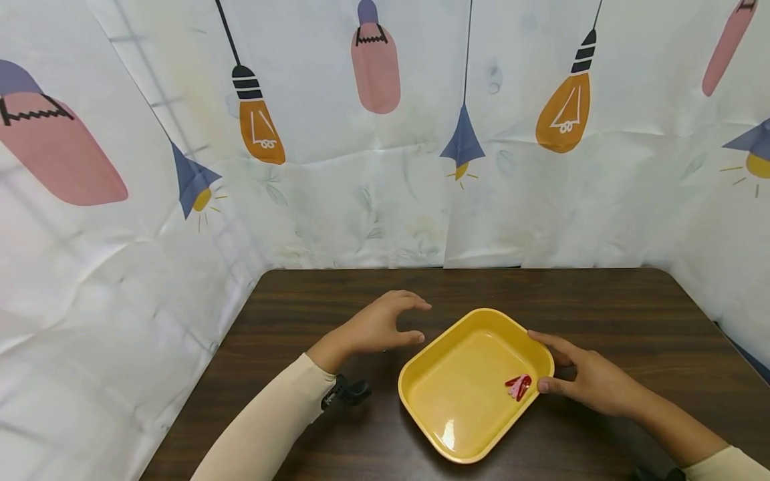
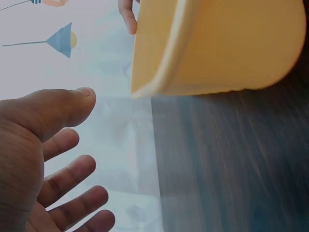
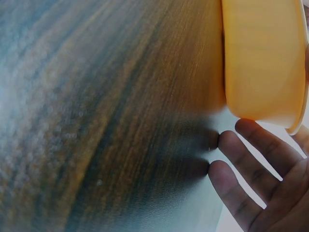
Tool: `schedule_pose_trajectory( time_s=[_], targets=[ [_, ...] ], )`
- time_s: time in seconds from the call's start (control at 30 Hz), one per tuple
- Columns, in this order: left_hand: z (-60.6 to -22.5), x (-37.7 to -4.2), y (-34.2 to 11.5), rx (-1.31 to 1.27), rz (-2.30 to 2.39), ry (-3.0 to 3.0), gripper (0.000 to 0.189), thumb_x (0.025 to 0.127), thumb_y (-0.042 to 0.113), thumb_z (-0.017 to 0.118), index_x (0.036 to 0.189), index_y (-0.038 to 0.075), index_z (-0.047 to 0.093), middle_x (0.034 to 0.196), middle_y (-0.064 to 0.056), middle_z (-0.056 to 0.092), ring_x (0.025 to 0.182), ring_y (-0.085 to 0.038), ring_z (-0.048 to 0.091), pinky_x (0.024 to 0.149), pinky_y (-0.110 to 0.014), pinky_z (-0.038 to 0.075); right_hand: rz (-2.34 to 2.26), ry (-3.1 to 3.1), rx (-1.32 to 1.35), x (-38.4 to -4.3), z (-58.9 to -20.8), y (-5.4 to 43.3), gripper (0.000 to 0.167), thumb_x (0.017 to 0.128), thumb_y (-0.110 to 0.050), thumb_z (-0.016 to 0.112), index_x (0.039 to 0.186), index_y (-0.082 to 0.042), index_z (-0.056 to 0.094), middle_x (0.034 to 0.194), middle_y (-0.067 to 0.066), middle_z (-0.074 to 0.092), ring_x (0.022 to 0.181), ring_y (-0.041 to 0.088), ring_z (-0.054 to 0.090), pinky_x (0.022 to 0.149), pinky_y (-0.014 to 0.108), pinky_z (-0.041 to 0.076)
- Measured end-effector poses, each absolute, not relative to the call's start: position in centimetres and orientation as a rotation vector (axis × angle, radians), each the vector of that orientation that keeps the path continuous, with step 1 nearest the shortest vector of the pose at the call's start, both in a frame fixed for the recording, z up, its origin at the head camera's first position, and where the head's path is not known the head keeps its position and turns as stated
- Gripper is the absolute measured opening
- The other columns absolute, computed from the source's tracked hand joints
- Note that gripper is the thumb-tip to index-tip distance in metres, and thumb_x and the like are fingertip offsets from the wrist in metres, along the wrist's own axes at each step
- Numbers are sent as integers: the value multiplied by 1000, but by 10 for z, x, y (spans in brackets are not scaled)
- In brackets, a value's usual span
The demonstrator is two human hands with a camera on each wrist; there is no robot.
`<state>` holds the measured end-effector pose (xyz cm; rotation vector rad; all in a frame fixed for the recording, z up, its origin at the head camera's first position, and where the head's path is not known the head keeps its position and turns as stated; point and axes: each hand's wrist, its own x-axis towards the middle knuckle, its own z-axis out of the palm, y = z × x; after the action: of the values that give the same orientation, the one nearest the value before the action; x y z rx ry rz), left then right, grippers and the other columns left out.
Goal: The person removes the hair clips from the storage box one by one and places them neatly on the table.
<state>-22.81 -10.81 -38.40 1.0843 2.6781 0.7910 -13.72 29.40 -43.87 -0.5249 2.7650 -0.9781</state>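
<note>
A yellow rectangular tray [image 1: 469, 374] with rounded corners and raised walls sits at an angle on the table. Inside it, near the right corner, lie small red and pink pieces [image 1: 519, 386] that look like hair clips. My right hand [image 1: 592, 381] is at that corner, thumb and index finger spread along the outer wall and rim. In the right wrist view, a fingertip [image 3: 246, 124] meets the tray's lower outer side while other fingers reach down to the tabletop. Left of the tray, my left hand [image 1: 379, 324] hovers apart from it, thumb and fingers spread with nothing between them.
The dark wood-grain table [image 1: 337, 287] extends around the tray. A white curtain [image 1: 409, 200] printed with lamps and bulbs hangs behind the table and along its sides. A black strap [image 1: 343, 391] with a small device circles the left wrist.
</note>
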Motion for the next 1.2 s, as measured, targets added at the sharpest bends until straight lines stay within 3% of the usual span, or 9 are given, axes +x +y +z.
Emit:
schedule_pose_trajectory(
  time_s=[0.9, 1.2],
  targets=[
    [-374, -222, -44, 1349, 683, 2573, 50, 96, 35, 74, 141, 16, 62, 142, 5, 56, 135, -13, 47, 112, -31, 38, -968, 2771, -524, -138, -440, 294, 83, 88, -51, 77, 159, -35, 35, 131, 17, 66, 116, 42, 64, 86, 67, 50],
    [-381, -221, -22, 1385, 645, 2533, 50, 96, 35, 74, 141, 17, 63, 141, 1, 57, 131, -13, 49, 112, -27, 36, -964, 2774, -532, -137, -439, 294, 82, 89, -51, 76, 159, -34, 35, 131, 19, 65, 115, 43, 64, 86, 67, 50]
  ],
)
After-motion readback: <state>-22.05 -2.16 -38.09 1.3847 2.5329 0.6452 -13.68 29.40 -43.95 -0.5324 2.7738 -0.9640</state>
